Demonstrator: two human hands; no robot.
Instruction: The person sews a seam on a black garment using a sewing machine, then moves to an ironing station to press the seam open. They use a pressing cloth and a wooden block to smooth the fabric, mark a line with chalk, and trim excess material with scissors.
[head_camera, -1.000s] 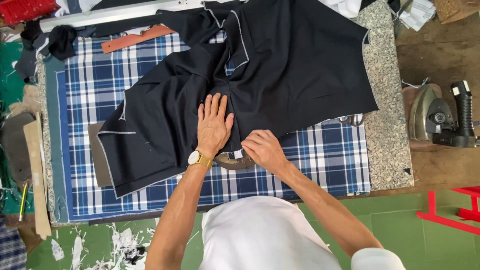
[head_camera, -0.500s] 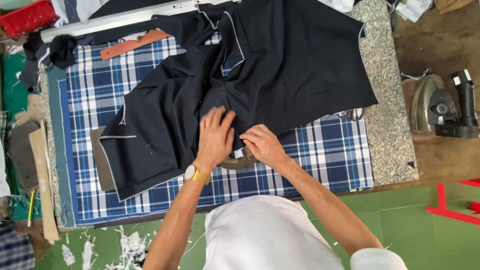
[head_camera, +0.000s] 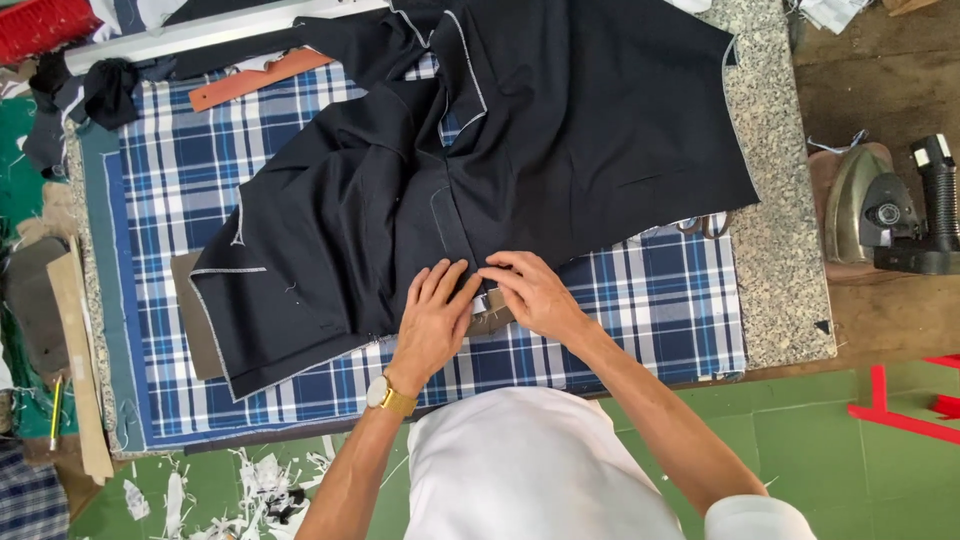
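- Speckled granite-topped table (head_camera: 775, 250), bare stone showing along the 3 o'clock edge.
- Spread flat over most of it: blue-and-white plaid cloth (head_camera: 640, 300).
- Lying on the plaid, from centre toward 12 o'clock: dark navy garment (head_camera: 560, 140) with pale stitched edges.
- At 11 o'clock: brown strip (head_camera: 255, 80), slanted.
- At 9 o'clock: grey-brown card piece (head_camera: 190, 320), half under the garment.
- At 3 o'clock: scissors (head_camera: 705, 225), partly hidden by the garment's edge.

Both hands, left hand (head_camera: 432, 318) and right hand (head_camera: 530, 292), press the dark garment's (head_camera: 520, 140) lower edge at frame centre, over a blue plaid cloth (head_camera: 640, 300).
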